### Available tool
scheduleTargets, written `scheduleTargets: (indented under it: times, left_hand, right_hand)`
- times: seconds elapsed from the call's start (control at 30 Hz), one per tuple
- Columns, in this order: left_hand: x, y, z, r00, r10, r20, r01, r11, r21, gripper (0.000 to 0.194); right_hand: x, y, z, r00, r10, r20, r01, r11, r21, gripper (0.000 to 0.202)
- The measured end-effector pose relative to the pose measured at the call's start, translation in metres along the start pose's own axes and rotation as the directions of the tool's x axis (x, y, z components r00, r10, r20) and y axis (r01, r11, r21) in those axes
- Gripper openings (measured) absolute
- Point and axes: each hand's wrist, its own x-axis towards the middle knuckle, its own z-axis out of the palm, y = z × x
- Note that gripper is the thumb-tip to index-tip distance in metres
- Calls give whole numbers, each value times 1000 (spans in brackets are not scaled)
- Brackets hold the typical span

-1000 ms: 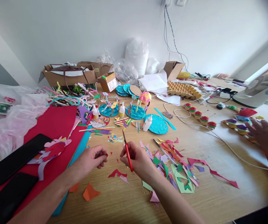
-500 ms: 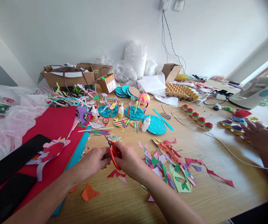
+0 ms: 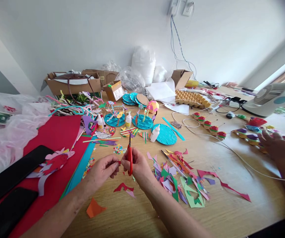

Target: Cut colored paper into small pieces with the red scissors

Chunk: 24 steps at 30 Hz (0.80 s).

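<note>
My right hand (image 3: 137, 162) grips a pair of red-handled scissors (image 3: 130, 160), their dark blades pointing away from me. Close beside it, my left hand (image 3: 107, 166) pinches a tiny red piece of paper (image 3: 119, 162) between thumb and fingertips. Both hands are above the wooden table. Under and just in front of them lie a red paper scrap (image 3: 123, 187) and an orange paper scrap (image 3: 95, 208). Small colourful paper bits (image 3: 119, 149) are scattered beyond the left hand.
Paper offcuts (image 3: 174, 175) lie right of my hands. Glue bottles (image 3: 155, 133) and blue discs (image 3: 165, 135) stand beyond. Red paper sheets (image 3: 65, 132) and a black phone (image 3: 20, 172) are at left. Another person's hand (image 3: 274, 145) is at right, near a white cable (image 3: 241, 161) and fan (image 3: 268, 99).
The scissors have swung from pointing up-left to pointing straight ahead, and have come away from the left hand. A small red paper piece now shows at the left fingertips.
</note>
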Motion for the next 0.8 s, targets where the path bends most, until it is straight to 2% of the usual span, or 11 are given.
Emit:
scheduleTargets:
  times: [0.1,0.2,0.33,0.5,0.63,0.8]
  left_hand:
    - [0,2,-1,999,-12,-30,11,999,-33,18]
    - [-1,3,-5,998,-22,-57,18,997,-78,18]
    - [-4,4,-9,991,-24,-129,6,991,-136,15]
    - [-7,6,-8,988,-6,-152,-26,977,-213,15]
    - [-9,8,-5,990,0,-141,-38,962,-269,15]
    - [-11,8,-4,993,-18,-120,-22,947,-320,14]
  right_hand:
    - [-2,-1,0,1000,16,2,-16,999,-33,29]
    - [-11,-7,-4,999,26,32,-19,977,-211,22]
    - [-29,-17,-10,994,42,99,11,875,-484,18]
    - [-44,-15,-14,991,53,125,49,721,-692,20]
    - [-46,-8,-11,991,38,132,75,652,-755,22]
    - [-45,-9,-8,989,29,148,95,647,-757,22]
